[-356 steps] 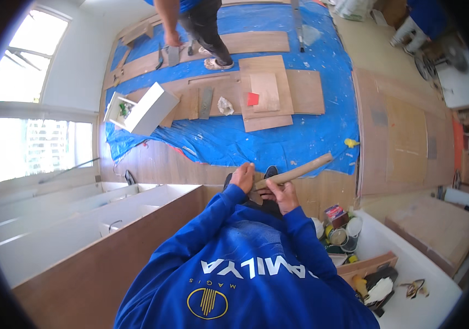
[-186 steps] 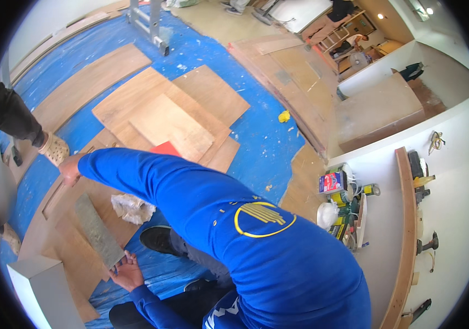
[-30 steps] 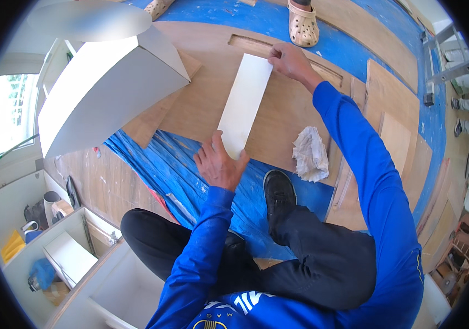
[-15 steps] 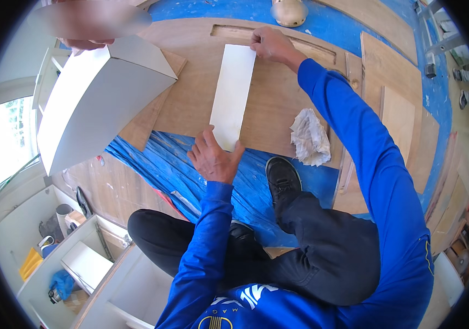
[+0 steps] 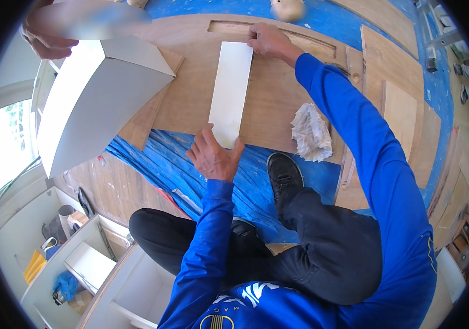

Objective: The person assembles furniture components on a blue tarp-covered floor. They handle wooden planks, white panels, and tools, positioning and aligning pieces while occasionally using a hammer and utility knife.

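Observation:
A long white rectangular panel [image 5: 231, 90] lies lengthwise away from me over a large wooden board [image 5: 182, 109]. My left hand [image 5: 215, 157] spans its near end, fingers at the left corner and thumb at the right, gripping it between them. At the far right corner, my right hand [image 5: 269, 41] pinches the panel's edge with bent fingers. Whether the panel touches the board along its whole length I cannot tell. A crumpled whitish cloth or paper [image 5: 311, 133] rests on the board, below my right forearm.
At upper left stands a large white box-like piece [image 5: 97, 93], with another person's hand [image 5: 48, 44] above it. Blue sheeting [image 5: 190, 159] covers the floor near my black shoe [image 5: 285, 174]. Wooden panels [image 5: 402, 118] lie at right. An open white cabinet [image 5: 152, 290] holding odds and ends is at lower left.
The other person's hand has shifted left above the white box. My hands keep their hold on the white panel; the whole view has shifted slightly.

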{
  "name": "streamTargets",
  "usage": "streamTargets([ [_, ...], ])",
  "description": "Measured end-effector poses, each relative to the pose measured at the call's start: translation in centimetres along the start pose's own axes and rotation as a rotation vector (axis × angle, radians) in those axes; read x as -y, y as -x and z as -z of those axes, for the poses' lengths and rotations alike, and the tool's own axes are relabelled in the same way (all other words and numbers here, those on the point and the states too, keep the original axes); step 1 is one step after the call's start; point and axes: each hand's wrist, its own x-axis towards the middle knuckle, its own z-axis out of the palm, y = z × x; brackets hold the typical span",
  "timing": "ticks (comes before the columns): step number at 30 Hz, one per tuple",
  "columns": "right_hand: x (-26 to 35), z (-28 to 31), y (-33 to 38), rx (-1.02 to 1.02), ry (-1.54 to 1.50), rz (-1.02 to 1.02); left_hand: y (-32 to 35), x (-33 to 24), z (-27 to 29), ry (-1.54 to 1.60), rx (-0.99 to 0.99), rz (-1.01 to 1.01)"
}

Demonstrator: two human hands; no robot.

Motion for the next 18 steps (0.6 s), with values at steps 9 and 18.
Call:
streamTargets([
  [9, -0.4, -0.09, -0.14, 0.0, 0.02, 0.019, 0.1, -0.15, 0.09, 0.002, 0.015, 0.009],
  [18, 0.02, 0.07, 0.03, 0.024, -0.021, -0.014, 0.04, 0.02, -0.1, -0.013, 0.008, -0.004],
])
